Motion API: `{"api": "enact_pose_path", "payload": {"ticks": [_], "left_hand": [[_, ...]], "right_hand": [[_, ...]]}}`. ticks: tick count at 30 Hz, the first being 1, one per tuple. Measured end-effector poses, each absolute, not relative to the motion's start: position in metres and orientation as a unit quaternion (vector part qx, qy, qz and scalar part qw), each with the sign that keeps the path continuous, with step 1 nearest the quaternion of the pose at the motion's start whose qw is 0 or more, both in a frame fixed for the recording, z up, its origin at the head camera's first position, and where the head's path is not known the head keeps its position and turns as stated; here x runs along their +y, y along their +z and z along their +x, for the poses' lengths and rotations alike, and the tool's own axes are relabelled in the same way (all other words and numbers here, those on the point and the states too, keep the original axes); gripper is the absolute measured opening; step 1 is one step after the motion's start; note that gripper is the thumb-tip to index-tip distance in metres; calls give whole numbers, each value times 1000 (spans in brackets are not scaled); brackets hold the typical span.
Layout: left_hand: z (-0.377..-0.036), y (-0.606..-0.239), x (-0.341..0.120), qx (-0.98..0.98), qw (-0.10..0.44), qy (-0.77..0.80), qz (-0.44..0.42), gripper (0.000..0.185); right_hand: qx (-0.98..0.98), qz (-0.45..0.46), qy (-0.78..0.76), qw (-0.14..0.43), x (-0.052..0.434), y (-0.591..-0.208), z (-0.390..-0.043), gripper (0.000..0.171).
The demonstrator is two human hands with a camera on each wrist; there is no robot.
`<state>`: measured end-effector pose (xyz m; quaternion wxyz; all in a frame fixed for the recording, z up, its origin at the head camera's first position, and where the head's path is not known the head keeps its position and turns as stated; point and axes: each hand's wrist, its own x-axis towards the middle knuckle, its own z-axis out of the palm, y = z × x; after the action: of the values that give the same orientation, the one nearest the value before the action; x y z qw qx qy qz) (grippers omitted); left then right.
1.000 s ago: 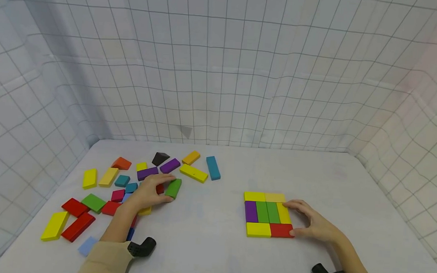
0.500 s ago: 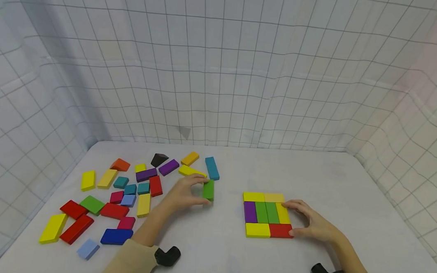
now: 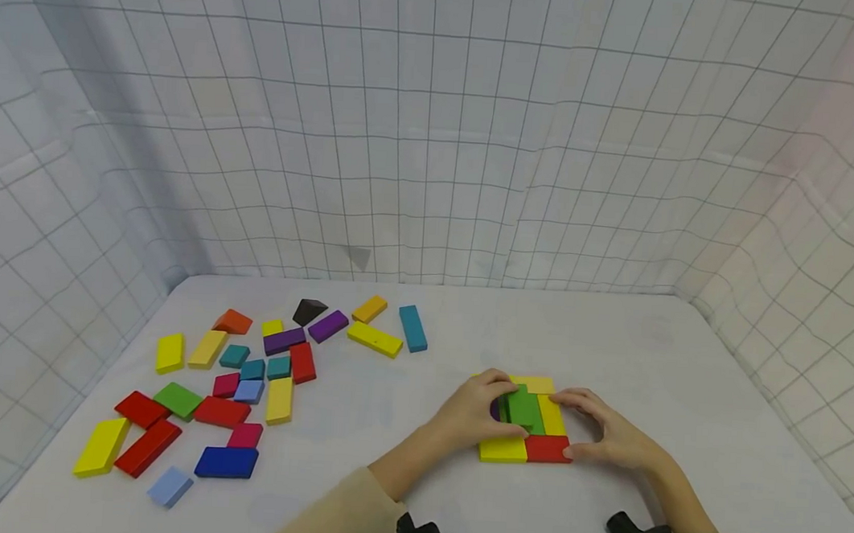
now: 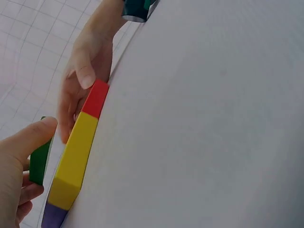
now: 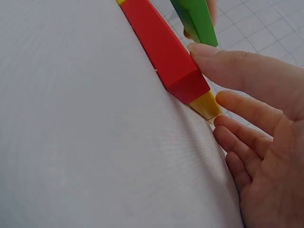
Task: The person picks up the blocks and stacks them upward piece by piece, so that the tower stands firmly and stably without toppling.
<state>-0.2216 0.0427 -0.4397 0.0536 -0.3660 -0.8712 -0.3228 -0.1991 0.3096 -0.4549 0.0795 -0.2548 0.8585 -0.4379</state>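
Observation:
My left hand (image 3: 473,414) pinches a green block (image 3: 521,407) between thumb and fingers, just above a flat rectangle of fitted coloured blocks. The left wrist view shows this green block (image 4: 40,164) raised over the tops of the others. In the rectangle's front row lie a yellow block (image 3: 502,449) and a red block (image 3: 548,448). Another yellow block (image 3: 553,418) forms part of its right side; the left hand covers much of the purple one. My right hand (image 3: 610,439) rests at the right edge, thumb against the red block (image 5: 161,47), fingertips by the yellow one.
Loose blocks in several colours lie scattered over the left of the white table (image 3: 358,472), among them a dark blue block (image 3: 226,462) and a black wedge (image 3: 310,311). A teal block (image 3: 412,328) lies toward the back. White gridded curtains (image 3: 434,138) surround the table.
My left hand has carried the green block rightward from the scattered blocks to over the fitted rectangle. The right hand has stayed at the rectangle's right edge.

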Motion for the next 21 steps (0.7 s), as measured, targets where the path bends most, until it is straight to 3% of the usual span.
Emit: {"api": "enact_pose_path", "payload": {"ticks": [14,21], "left_hand": [[-218,-444,75,-895,72,-261,-355,62],[-219,-445,71,-889,17,-276,-364,67]], "right_hand": [[839,-279,-464,58,309,-450,-199,52],[856,-253,-450,26,307,-451,-200,48]]}}
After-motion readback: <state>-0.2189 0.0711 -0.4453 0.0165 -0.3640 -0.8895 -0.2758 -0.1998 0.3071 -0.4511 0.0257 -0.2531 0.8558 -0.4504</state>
